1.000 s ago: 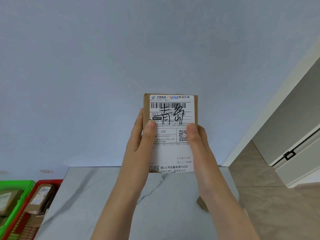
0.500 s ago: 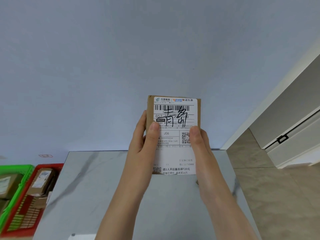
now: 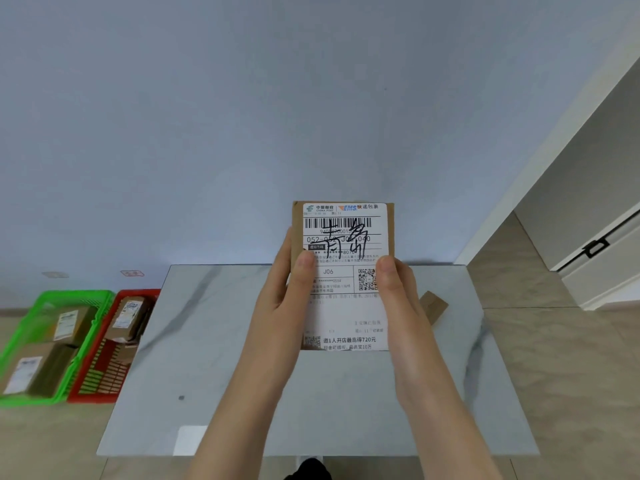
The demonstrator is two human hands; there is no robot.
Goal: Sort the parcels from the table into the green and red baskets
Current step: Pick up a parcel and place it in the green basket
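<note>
I hold a brown cardboard parcel [image 3: 343, 237] upright over the marble table [image 3: 214, 358], its white shipping label with black handwriting facing me. My left hand [image 3: 287, 292] grips its left edge and my right hand [image 3: 398, 296] grips its right edge, both thumbs on the label. Another brown parcel [image 3: 433, 306] lies on the table, partly hidden behind my right hand. On the floor to the left stand the green basket [image 3: 86, 341] and the red basket [image 3: 104, 382], each with parcels inside.
A pale blue wall rises behind the table. To the right is a white door frame and a tiled floor [image 3: 554, 358]. Two small labels are stuck on the wall [image 3: 131, 273] above the baskets.
The view has tilted downward, so the table and both baskets show more fully. The parcel stays in both hands, lower in the frame and closer to the table.
</note>
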